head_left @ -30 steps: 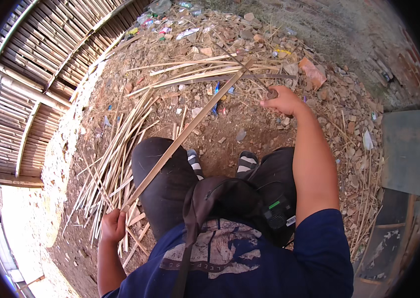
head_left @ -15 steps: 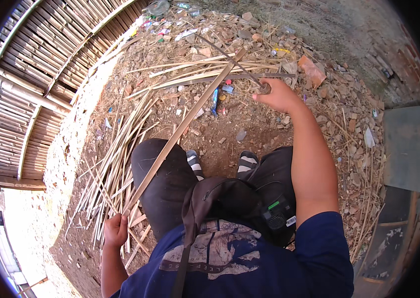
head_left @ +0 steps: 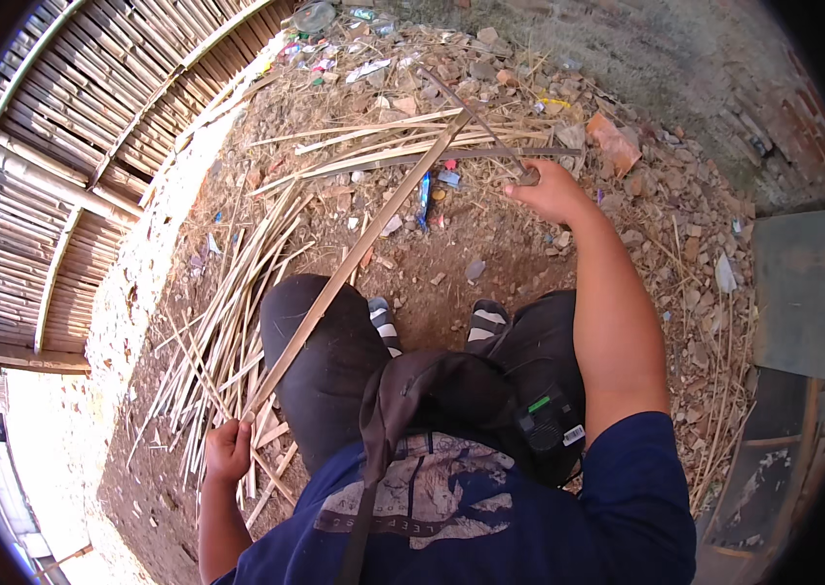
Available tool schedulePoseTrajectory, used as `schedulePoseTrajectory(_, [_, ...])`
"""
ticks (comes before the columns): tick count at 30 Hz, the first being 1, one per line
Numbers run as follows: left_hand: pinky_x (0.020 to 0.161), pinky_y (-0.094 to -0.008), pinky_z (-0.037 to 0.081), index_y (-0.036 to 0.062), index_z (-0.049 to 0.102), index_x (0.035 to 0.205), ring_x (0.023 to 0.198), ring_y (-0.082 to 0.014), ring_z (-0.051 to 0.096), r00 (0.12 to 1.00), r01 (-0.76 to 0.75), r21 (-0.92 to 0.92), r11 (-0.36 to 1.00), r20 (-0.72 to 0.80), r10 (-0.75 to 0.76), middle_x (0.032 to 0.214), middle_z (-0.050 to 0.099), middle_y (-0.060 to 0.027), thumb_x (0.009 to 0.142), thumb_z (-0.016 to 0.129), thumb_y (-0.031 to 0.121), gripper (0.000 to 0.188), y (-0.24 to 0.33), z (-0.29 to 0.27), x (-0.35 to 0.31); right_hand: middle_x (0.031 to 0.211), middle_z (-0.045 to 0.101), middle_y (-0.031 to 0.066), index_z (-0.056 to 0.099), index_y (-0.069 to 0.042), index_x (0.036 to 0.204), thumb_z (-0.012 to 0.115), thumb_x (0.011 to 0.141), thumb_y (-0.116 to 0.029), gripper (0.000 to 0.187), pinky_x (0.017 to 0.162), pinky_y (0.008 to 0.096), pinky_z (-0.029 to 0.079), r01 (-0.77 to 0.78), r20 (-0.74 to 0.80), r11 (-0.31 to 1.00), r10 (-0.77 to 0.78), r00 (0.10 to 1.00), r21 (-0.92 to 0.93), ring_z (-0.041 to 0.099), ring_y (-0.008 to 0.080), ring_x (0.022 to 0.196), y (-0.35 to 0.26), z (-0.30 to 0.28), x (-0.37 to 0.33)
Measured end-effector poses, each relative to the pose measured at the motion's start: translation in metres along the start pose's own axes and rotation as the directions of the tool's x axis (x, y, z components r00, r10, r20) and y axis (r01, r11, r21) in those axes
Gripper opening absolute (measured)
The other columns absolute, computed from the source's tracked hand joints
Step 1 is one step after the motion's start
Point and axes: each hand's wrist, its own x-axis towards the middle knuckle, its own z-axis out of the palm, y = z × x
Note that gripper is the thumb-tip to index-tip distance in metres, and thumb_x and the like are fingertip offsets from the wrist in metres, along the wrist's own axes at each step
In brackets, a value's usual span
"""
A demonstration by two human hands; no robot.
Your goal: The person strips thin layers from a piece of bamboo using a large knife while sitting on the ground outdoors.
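Observation:
My left hand [head_left: 228, 450] is closed on the near end of a long flat bamboo strip [head_left: 364, 244]. The strip slants up to the right, passing over my left knee. My right hand [head_left: 546, 191] grips the handle of a long thin-bladed knife [head_left: 476, 117], whose blade points up and to the left. The blade crosses or touches the far end of the strip; I cannot tell whether it cuts into it. Beside my left leg lies a heap of thin split bamboo strips [head_left: 227, 327].
More bamboo strips [head_left: 383, 142] lie across the ground ahead, near a blue wrapper [head_left: 423, 202]. Rubble and litter [head_left: 627, 146] spread toward a wall [head_left: 666, 58]. A bamboo slat panel [head_left: 71, 166] stands at the left. A black device [head_left: 546, 422] rests on my lap.
The knife has shifted a little to the right and its blade tilts more steeply. The bamboo strip's far end has dropped slightly, while my left hand stays in place.

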Motion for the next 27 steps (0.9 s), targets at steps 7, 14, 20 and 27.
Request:
schedulePoseTrajectory(7, [0.046,-0.0376,0.033,0.0024,0.045,0.063,0.047,-0.0184,0.039,1.000,-0.009,-0.061,0.998,0.012,0.009,0.050,0.044,-0.0116,0.100,0.061,0.029,0.049,0.005,0.002,0.002,0.103,0.070,0.0208,0.067,0.000,0.116,0.082,0.078,-0.040,0.057,0.088,0.0416,0.051,0.229,-0.006,0.969,-0.230,0.973,0.087,0.068,0.0344,0.102,-0.029,0.006,-0.015])
schedulePoseTrajectory(14, [0.045,-0.0380,0.032,0.0027,0.045,0.061,0.045,-0.0208,0.037,0.999,-0.046,-0.037,0.998,0.017,0.047,0.050,0.042,-0.0125,0.100,0.061,0.028,0.048,0.008,-0.003,0.002,0.086,0.070,0.0177,0.070,-0.004,0.104,0.079,0.079,-0.034,0.040,0.077,0.0443,0.052,0.334,0.096,0.928,-0.322,0.942,-0.167,0.070,0.0327,0.088,-0.053,0.018,-0.025])
schedulePoseTrajectory(20, [0.046,-0.0410,0.034,0.0008,0.047,0.062,0.044,-0.0263,0.044,1.000,-0.019,0.030,0.999,0.009,0.019,0.050,0.045,-0.0155,0.099,0.061,0.029,0.049,0.013,-0.017,0.009,0.104,0.071,0.0228,0.068,0.000,0.120,0.079,0.079,-0.035,0.054,0.087,0.0433,0.053,0.152,0.164,0.960,-0.115,0.980,-0.236,0.069,0.0350,0.099,-0.006,0.021,0.003])
schedulePoseTrajectory(27, [0.046,-0.0402,0.032,0.0010,0.044,0.062,0.044,-0.0240,0.040,0.999,0.025,-0.012,1.000,0.035,-0.024,0.050,0.042,-0.0140,0.100,0.060,0.027,0.049,0.024,-0.013,0.004,0.109,0.070,0.0225,0.068,-0.002,0.120,0.080,0.079,-0.037,0.056,0.087,0.0418,0.054,0.358,0.252,0.885,-0.288,0.924,-0.299,0.069,0.0359,0.101,-0.078,0.016,-0.035])
